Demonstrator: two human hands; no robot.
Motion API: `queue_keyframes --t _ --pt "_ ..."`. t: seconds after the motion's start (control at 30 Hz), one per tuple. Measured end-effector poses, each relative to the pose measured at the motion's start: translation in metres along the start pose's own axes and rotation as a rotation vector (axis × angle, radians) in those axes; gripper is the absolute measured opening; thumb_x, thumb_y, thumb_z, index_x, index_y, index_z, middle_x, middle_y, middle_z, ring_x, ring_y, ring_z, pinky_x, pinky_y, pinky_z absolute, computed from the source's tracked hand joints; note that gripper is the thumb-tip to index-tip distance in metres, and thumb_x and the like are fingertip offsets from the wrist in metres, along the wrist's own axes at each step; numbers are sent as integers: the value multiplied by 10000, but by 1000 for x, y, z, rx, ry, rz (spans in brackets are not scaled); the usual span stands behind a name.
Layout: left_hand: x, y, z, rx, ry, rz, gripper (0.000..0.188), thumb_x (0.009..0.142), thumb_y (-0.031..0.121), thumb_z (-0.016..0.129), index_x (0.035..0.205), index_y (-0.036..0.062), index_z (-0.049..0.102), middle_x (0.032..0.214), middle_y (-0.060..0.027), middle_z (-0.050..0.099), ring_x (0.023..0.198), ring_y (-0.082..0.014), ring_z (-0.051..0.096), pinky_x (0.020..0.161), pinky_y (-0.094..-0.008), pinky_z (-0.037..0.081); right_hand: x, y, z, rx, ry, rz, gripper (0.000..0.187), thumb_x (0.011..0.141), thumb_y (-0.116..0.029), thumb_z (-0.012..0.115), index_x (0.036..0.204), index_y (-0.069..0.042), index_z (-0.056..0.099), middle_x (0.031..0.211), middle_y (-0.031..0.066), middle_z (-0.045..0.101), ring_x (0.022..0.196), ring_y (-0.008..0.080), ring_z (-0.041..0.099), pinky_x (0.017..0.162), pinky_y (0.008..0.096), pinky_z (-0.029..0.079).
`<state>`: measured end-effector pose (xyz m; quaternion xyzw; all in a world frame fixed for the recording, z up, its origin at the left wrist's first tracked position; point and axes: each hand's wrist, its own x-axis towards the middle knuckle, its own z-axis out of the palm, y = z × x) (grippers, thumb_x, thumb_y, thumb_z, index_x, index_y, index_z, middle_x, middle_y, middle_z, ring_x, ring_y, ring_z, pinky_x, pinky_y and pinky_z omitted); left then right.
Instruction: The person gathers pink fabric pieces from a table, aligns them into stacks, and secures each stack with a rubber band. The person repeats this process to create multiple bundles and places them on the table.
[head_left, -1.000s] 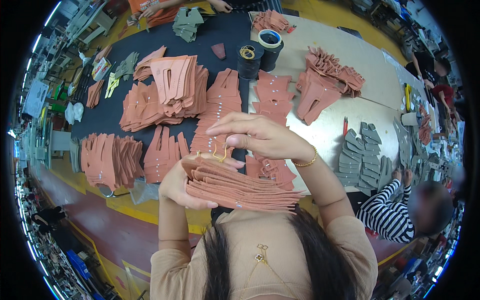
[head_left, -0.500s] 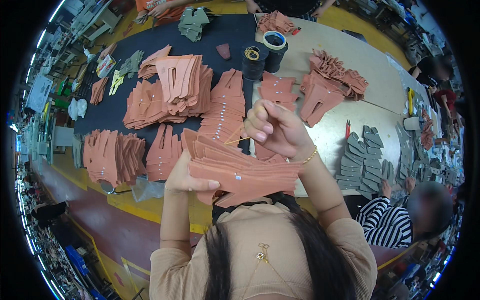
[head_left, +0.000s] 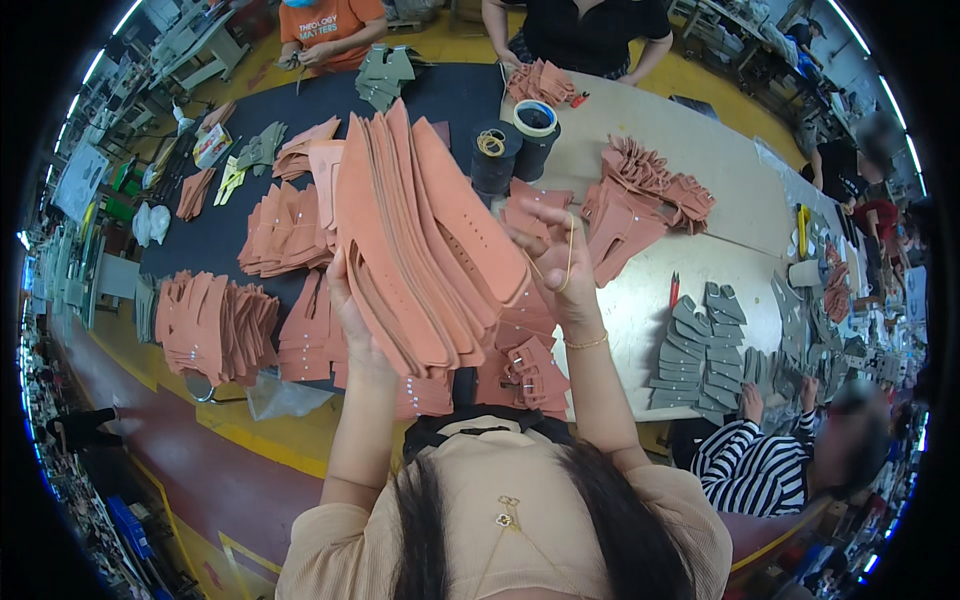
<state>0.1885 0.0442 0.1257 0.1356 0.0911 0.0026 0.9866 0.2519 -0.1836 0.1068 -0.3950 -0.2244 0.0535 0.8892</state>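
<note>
A thick bundle of salmon-coloured leather pieces (head_left: pixel 415 240) is held up tilted in front of me, its rounded ends and punched holes showing. My left hand (head_left: pixel 355 310) grips it from the left and below, most of its fingers hidden behind the pieces. At the bundle's right edge, my right hand (head_left: pixel 570 285) has a thin yellow rubber band (head_left: pixel 571 250) stretched over its spread fingers. Whether the band passes around the bundle cannot be made out. Behind and below lie more salmon pieces (head_left: pixel 530 365) on the table.
Salmon stacks (head_left: pixel 215 325) fill the table's left side, with others (head_left: pixel 635 215) at right. A black spool (head_left: pixel 495 165) carries rubber bands; another (head_left: pixel 538 140) bears tape rolls. Grey-green pieces (head_left: pixel 690 345) lie near a striped-sleeved person (head_left: pixel 750 465). Two people stand across the table.
The bundle has been raised and turned more upright, its rounded ends now facing me. My right hand has opened its fingers, stretching the rubber band, and moved slightly right and down.
</note>
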Motion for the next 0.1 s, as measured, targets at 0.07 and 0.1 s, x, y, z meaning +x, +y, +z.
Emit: queue_keyframes --t 0.07,0.1 --pt "10 -3 -7 472 157 251 648 871 461 572 1370 64 452 1319 -146 544 1149 -263 580 961 -394 503 -4 1 -5 -87 40 82 824 701 -456 814 1326 -165 364 1444 83 376 1257 386 488 1081 490 395" --pt "14 -2 -10 544 195 267 648 871 461 572 1370 64 452 1319 -146 544 1149 -263 580 961 -394 503 -4 5 -6 -60 53 107 838 731 -383 824 1357 -100 345 1452 131 366 1306 351 450 1073 450 390"
